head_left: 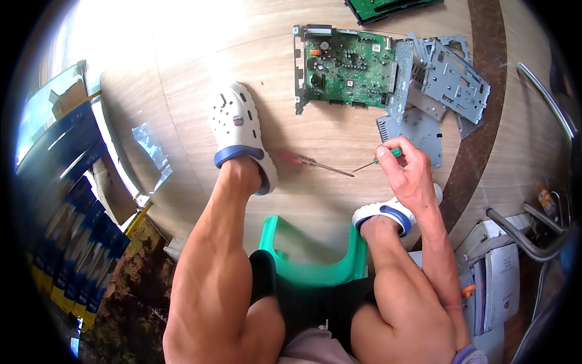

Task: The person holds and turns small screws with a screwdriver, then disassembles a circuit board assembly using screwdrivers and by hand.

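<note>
My right hand [407,170] is closed around the green handle of a small screwdriver [395,152]. Its thin shaft points left and slightly down, and the tip comes close to the tip of a second screwdriver. That second screwdriver [315,162] has a red translucent handle and lies on the floor beside my left shoe. Above my hand lies a green circuit board [348,70] with a metal bracket along its left edge. Several grey metal plates [456,82] are piled at the board's right side. My left hand is out of view.
White clogs [237,121] are on my feet. A green plastic stool [315,276] is under me. Another green board [394,7] lies at the top edge. Blue-and-yellow packages [79,242] stand at left; metal tubing [527,239] and stacked papers [502,285] are at right.
</note>
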`<action>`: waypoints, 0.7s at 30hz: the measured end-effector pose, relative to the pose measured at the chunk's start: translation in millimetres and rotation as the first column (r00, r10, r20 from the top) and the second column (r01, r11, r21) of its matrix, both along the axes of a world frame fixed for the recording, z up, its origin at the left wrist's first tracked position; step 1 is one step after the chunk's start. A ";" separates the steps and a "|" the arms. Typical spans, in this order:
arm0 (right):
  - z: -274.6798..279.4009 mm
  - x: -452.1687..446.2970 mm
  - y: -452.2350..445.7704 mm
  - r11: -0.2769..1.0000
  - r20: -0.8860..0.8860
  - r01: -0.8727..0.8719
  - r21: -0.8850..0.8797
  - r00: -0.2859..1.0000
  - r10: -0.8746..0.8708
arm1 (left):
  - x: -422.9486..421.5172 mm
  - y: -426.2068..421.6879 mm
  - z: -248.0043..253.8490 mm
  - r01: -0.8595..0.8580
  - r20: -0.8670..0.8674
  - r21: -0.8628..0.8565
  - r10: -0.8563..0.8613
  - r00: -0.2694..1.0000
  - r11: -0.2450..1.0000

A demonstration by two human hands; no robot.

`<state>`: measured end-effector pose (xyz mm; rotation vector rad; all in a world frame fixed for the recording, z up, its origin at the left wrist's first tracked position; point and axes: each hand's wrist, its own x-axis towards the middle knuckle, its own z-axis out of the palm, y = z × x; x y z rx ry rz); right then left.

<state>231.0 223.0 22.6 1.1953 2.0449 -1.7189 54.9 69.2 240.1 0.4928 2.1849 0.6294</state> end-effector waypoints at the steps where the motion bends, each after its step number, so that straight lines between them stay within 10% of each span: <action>1: -2.4 2.8 -2.9 1.000 0.008 -0.006 -0.008 1.000 0.006 | 1.2 4.1 8.8 0.026 0.013 -0.013 -0.025 1.000 1.000; 21: -4.7 9.4 -17.6 0.996 0.092 -0.068 -0.061 0.993 0.073 | -8.8 10.5 27.8 0.150 0.103 -0.045 -0.145 0.984 0.988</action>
